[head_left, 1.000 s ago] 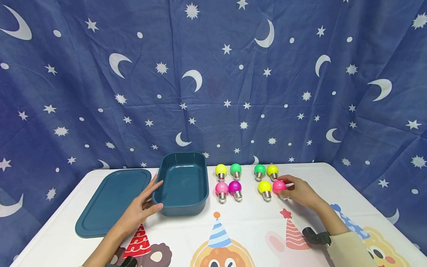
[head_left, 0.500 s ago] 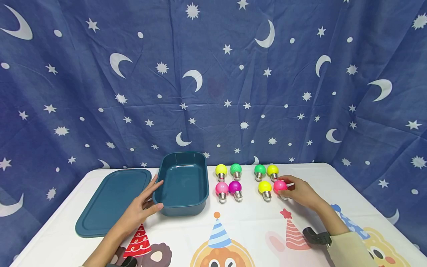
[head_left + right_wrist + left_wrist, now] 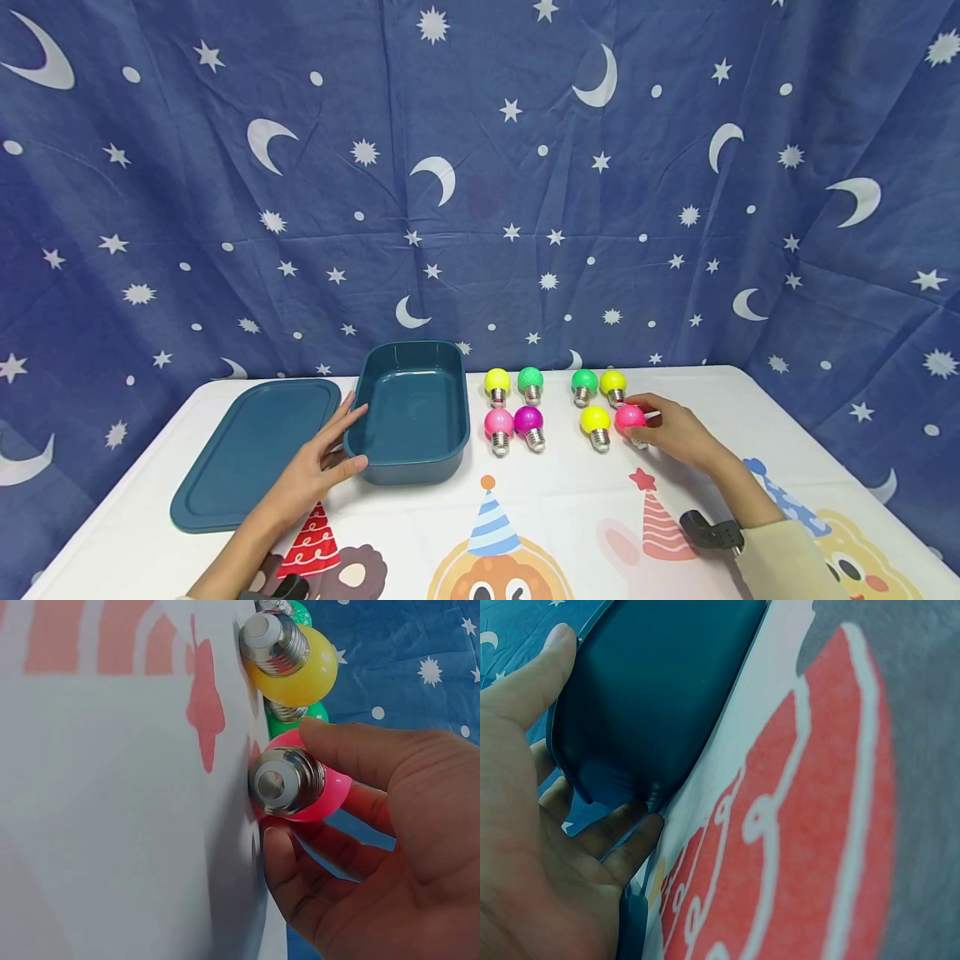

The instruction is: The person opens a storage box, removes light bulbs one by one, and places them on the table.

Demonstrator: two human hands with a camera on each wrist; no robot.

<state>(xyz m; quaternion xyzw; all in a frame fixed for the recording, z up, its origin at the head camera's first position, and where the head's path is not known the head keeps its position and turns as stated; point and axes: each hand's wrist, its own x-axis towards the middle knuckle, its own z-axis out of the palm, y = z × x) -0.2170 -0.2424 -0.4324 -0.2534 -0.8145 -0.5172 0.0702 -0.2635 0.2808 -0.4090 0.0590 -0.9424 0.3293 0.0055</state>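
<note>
My right hand (image 3: 675,429) pinches a pink light bulb (image 3: 628,418) on the right side of the table, thumb and fingers around its round head. In the right wrist view that bulb's metal screw base (image 3: 286,782) points towards the camera. A yellow bulb (image 3: 596,421) lies just left of it, with a green bulb (image 3: 584,383) and another yellow bulb (image 3: 612,383) behind. On the left, my left hand (image 3: 313,467) rests spread against the near left corner of a deep teal box (image 3: 408,475), its thumb near the front rim. Nothing lies inside the box.
Between box and right-hand bulbs lie a yellow bulb (image 3: 497,382), a green bulb (image 3: 530,378), a light pink bulb (image 3: 498,423) and a purple bulb (image 3: 528,420). A flat teal lid (image 3: 247,454) is at the left. A starry blue curtain (image 3: 480,200) hangs behind the table.
Since a second ago the pink bulb has shifted very slightly to the right in my right hand's fingers. My left hand and the box have stayed put.
</note>
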